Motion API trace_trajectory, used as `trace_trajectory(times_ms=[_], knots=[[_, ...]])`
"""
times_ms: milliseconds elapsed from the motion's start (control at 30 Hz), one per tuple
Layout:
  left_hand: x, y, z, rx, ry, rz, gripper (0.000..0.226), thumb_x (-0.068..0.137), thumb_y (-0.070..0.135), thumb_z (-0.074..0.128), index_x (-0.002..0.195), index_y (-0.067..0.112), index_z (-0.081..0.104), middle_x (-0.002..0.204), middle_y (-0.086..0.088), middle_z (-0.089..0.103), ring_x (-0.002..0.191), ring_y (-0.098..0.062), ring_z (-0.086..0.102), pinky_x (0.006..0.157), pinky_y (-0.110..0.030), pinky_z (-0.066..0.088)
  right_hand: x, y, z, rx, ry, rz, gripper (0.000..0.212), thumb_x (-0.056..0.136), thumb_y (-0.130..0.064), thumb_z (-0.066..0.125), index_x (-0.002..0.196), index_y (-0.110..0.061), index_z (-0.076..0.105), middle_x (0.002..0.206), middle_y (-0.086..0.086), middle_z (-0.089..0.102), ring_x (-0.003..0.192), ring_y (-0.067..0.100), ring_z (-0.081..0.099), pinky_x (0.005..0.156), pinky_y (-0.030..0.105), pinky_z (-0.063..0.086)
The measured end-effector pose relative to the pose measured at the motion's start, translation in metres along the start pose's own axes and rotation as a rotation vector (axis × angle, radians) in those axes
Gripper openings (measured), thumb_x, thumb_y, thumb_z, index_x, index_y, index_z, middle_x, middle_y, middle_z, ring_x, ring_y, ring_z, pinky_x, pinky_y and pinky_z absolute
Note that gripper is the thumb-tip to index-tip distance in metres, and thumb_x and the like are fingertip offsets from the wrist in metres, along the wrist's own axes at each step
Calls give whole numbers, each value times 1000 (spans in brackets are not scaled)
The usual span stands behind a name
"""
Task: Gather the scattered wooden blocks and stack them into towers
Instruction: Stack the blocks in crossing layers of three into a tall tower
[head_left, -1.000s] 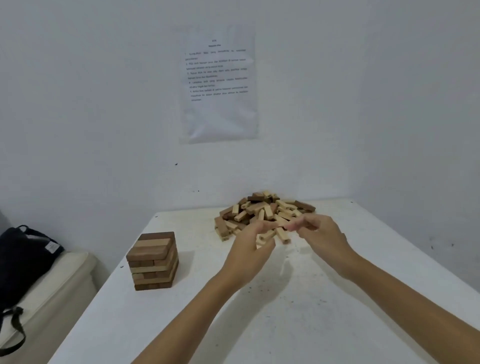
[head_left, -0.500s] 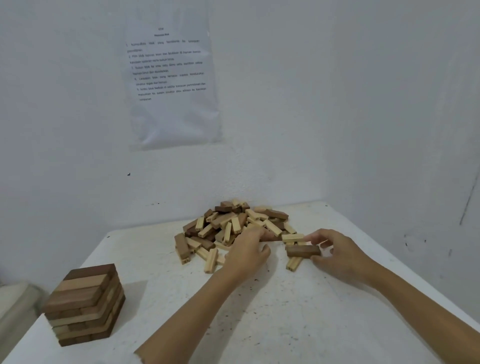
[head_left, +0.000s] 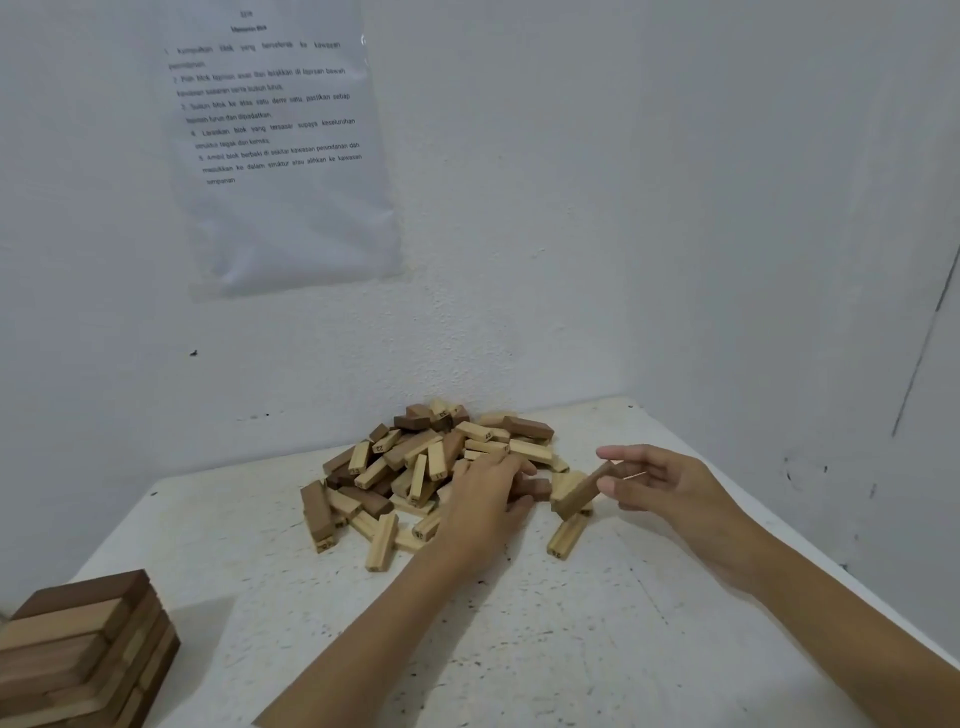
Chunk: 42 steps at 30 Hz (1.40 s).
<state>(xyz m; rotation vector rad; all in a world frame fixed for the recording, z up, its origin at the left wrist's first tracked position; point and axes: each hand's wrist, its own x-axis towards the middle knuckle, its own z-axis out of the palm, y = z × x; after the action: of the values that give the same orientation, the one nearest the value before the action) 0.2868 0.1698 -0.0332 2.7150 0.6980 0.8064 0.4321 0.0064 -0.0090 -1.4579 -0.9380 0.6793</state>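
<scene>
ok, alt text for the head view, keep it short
A person's right hand pinches a tilted brown block beside a loose pile of wooden blocks on a white table, while the left hand lies on the pile's near edge. A stacked tower stands at lower left; a printed sheet hangs on the wall.

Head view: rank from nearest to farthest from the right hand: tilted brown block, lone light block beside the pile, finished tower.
1. Tilted brown block: pinched by the right hand.
2. Lone light block: flat on the table, just left of the hand and nearer the person.
3. Finished tower: far off at the table's near left.
</scene>
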Motion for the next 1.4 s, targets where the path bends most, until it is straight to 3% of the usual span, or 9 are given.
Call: trace_trajectory(times_ms=[167, 333, 533, 600, 700, 800, 967, 1067, 1400], knots=[[-5, 0, -10, -153, -116, 0, 42, 86, 26, 68, 126, 20, 56, 101, 4, 54, 91, -12, 53, 86, -28, 45, -2, 1, 9, 289, -79, 85, 30, 84, -13, 65, 114, -9, 69, 102, 14, 73, 99, 25, 68, 93, 37, 51], [-14, 1, -24, -545, -20, -94, 38, 85, 12, 70, 121, 14, 59, 88, 0, 55, 72, -6, 53, 64, -16, 47, 6, -1, 20, 373, -91, 135, 29, 89, -11, 62, 117, -6, 66, 103, 17, 72, 94, 29, 67, 89, 42, 54], [-14, -2, -58, -844, 144, -246, 15, 97, 17, 52, 109, 21, 59, 78, 6, 59, 73, -13, 58, 63, -18, 51, 39, -27, 43, 317, -120, 149, 26, 101, -10, 42, 118, -7, 62, 96, 15, 66, 82, 29, 67, 78, 40, 56], [-12, -10, -70, -921, 216, -311, 17, 101, 12, 39, 102, 15, 56, 70, 11, 58, 69, -11, 54, 61, -16, 49, 52, -35, 55, 282, -144, 137, 27, 100, -8, 39, 117, -7, 60, 94, 12, 62, 72, 22, 62, 70, 33, 54], [-9, -33, -82, -980, 319, -437, 25, 102, 12, 33, 109, 0, 54, 70, 5, 54, 72, -10, 57, 80, -26, 51, 74, -45, 71, 88, -186, 90, 27, 97, -7, 39, 112, -9, 61, 89, 9, 60, 63, 14, 55, 61, 27, 46], [-2, -56, -87, -986, 408, -486, 33, 100, 8, 33, 109, -22, 42, 66, 3, 39, 53, 0, 51, 77, -24, 50, 95, -47, 86, -111, -210, -5, 16, 96, -5, 52, 105, -11, 64, 69, 6, 48, 53, 11, 48, 47, 19, 38], [5, -66, -96, -1086, 556, -565, 27, 101, 16, 41, 126, 8, 47, 98, -16, 56, 73, -11, 64, 62, -14, 54, 127, -40, 115, -295, -223, -249, 20, 86, 0, 66, 94, -18, 70, 85, 2, 67, 72, 3, 58, 61, 14, 44], [6, -68, -93, -1064, 571, -604, 26, 100, 20, 45, 124, 14, 51, 95, -13, 59, 83, -19, 64, 64, -19, 53, 142, -39, 129, -404, -277, -346, 29, 81, 0, 71, 89, -27, 69, 93, -9, 70, 81, -8, 61, 73, 8, 45], [2, -81, -92, -1038, 557, -679, 24, 100, 16, 44, 120, 24, 53, 108, -13, 66, 95, -19, 67, 58, -11, 48, 178, -27, 145, -697, -282, -386, 35, 76, -24, 81, 107, -26, 65, 105, -6, 63, 103, 11, 56, 82, 19, 42]])
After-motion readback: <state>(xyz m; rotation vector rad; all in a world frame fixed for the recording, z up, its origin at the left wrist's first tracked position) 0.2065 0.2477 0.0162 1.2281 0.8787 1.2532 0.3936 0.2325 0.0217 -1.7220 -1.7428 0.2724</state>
